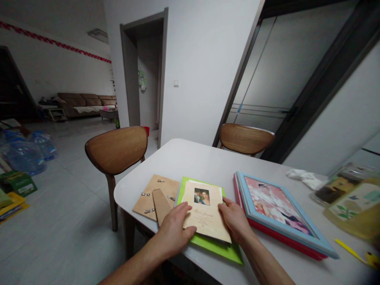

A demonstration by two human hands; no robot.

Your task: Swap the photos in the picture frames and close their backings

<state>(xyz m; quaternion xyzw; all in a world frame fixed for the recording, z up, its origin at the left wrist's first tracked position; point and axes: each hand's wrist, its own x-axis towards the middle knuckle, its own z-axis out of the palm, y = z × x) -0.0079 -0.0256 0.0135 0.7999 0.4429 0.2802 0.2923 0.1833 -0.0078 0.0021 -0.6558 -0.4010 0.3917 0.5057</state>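
A cream printed sheet (204,215) with a small photo of two people lies over a bright green frame or board (219,249) near the table's front edge. My left hand (176,229) rests on the sheet's left side, fingers apart. At the right edge, my right hand (234,217) has its thumb on top and its fingers at the side, gripping the sheet. Left of these lies a brown backing board (166,188) with metal clips and a stand leg, partly behind my left hand. A light blue picture frame (247,194) rests on a red one to the right.
The white table (190,156) has two wooden chairs (118,150) around it. White tissue (305,178), a yellowish package (353,206) and a yellow stick-like item (350,251) lie at the right. Large water bottles (25,154) stand on the floor at left.
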